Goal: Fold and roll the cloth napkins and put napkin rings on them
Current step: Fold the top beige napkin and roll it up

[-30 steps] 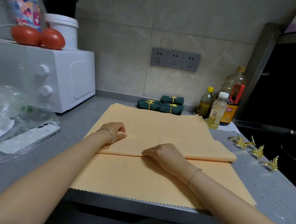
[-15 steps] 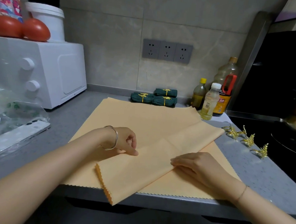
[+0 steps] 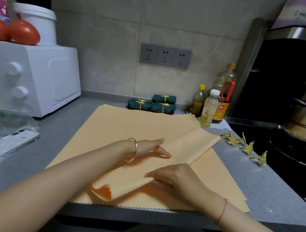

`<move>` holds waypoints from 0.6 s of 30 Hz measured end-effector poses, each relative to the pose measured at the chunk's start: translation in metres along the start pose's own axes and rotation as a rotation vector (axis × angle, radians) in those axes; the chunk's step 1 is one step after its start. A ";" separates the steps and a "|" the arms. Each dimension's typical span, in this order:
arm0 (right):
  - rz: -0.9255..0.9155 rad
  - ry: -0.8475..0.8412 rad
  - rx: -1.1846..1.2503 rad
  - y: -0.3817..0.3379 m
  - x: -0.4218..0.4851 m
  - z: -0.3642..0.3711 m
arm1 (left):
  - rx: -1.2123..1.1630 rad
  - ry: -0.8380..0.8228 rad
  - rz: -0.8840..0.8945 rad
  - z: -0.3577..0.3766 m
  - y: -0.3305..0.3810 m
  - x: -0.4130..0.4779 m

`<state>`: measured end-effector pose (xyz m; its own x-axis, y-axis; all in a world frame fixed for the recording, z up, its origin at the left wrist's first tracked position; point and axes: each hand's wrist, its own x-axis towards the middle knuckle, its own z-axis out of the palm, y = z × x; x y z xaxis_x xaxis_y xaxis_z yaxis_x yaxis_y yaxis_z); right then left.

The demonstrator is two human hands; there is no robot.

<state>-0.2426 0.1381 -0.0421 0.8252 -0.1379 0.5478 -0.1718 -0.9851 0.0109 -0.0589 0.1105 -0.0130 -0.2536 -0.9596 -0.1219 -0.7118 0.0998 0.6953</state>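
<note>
1. We see an orange napkin [image 3: 130, 125] spread on the grey surface [image 3: 260, 183]. Its near edge lies at the near edge of the surface.
2. A folded strip [image 3: 191, 146] of the napkin runs slanted across it, from near left to far right. The near left end of the strip is lifted a bit and looks blurred.
3. The left grip [image 3: 147, 147] lies flat on the strip. Its fingers are straight and released, and it holds nothing. A silver bangle [image 3: 134, 150] sits on that wrist.
4. The right grip [image 3: 179, 179] rests on the near edge of the strip, with its fingers pointing left. We cannot tell if the thumb pinches the cloth from below.
5. Gold rings [image 3: 247, 147] lie in a row on the surface, right of the napkin and apart from it.
6. Three green rolls [image 3: 152, 104] lie at the far edge of the napkin by the wall. Each has such a ring round it.
7. Bottles [image 3: 208, 108] stand at the far right. A white oven [image 3: 44, 78] stands at the far left, and a phone [image 3: 10, 144] lies near it.
</note>
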 end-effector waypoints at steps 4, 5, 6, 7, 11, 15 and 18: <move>0.449 0.126 0.521 0.008 0.008 -0.024 | -0.407 -0.109 -0.300 -0.027 -0.006 -0.014; 0.533 0.208 0.619 0.014 0.011 -0.031 | -0.408 -0.008 -0.306 -0.035 -0.010 -0.015; 0.599 0.300 0.710 0.020 0.014 -0.035 | -0.295 0.028 -0.311 -0.040 -0.015 -0.013; 0.667 0.387 0.764 0.027 0.017 -0.039 | -0.167 -0.005 -0.331 -0.039 -0.010 -0.013; 1.029 0.567 0.839 0.068 0.017 -0.053 | -0.282 -0.014 -0.333 -0.022 0.008 0.005; 1.415 0.503 0.878 0.106 -0.003 -0.044 | -0.139 0.055 -0.322 -0.010 -0.002 0.027; 1.603 0.373 0.957 0.119 -0.012 -0.036 | 0.103 0.031 -0.324 -0.004 0.002 0.030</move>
<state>-0.2926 0.0267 -0.0169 0.0502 -0.9524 -0.3007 -0.1282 0.2924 -0.9477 -0.0659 0.0810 -0.0126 0.0154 -0.9533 -0.3018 -0.8152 -0.1867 0.5483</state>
